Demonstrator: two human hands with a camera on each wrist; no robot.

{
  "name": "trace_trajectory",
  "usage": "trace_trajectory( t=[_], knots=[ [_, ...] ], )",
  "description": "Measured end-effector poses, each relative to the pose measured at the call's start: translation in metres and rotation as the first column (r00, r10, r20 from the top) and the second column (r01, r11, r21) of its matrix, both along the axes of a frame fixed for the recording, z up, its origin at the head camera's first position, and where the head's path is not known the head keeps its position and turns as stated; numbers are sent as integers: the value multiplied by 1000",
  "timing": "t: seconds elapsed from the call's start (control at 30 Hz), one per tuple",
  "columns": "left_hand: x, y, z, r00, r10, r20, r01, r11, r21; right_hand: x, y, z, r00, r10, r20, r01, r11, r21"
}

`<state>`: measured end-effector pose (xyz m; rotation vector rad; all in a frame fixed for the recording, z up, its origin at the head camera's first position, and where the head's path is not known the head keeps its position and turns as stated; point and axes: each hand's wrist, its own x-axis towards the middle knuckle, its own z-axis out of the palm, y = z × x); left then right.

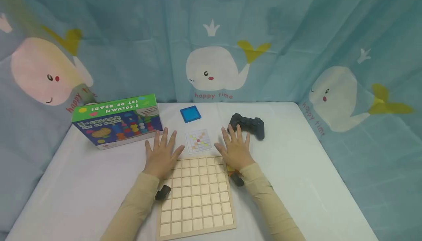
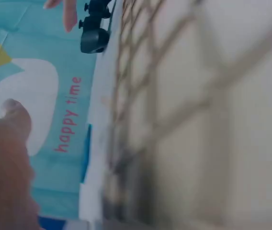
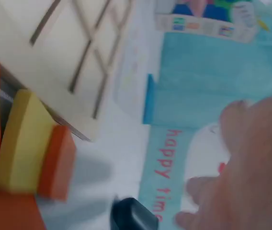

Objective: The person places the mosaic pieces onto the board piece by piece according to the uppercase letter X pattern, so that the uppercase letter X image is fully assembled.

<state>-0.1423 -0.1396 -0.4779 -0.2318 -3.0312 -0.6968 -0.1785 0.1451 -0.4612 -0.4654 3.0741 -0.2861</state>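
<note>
My left hand [image 1: 160, 156] lies spread at the upper left corner of a wooden grid board [image 1: 196, 197], fingers straight and holding nothing. Opposite it, my right hand [image 1: 236, 151] is also spread, at the board's upper right corner, with fingertips close to a black game controller [image 1: 250, 125]. A card with a coloured square pattern [image 1: 198, 140] sits between the two hands. Orange and yellow blocks [image 3: 23, 139] sit beside the board's right edge, mostly hidden under the right wrist in the head view. The board's square cells hold no blocks.
A bead-set box [image 1: 120, 123] stands at the back left, near the left fingertips. Behind the card is a flat blue square piece [image 1: 190, 114]. A whale-print curtain [image 1: 211, 69] surrounds the white table [image 1: 296, 182] at the back and sides.
</note>
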Motion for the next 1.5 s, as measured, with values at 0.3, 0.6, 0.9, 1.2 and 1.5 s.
trace_trajectory(
  t=[0.3, 0.6, 0.9, 1.2, 1.5],
  knots=[
    [65, -48, -33, 995, -98, -16, 99, 979, 180, 42, 46, 7, 986, 12, 165, 6, 994, -108],
    [65, -52, -38, 971, -198, -132, 216, 965, 148, 52, 81, 2, 985, 149, 89, -133, 978, -160],
    [57, -56, -43, 967, -162, -198, 195, 968, 161, 48, 98, -5, 991, 56, 120, -37, 986, -160],
    [54, -56, -45, 972, -160, -171, 187, 970, 153, 51, 86, 29, 1000, 12, 24, -11, 998, -63],
    [51, -52, -51, 972, -157, -172, 184, 970, 157, 39, -6, 60, 849, 515, -122, -529, 833, -162]
  ],
)
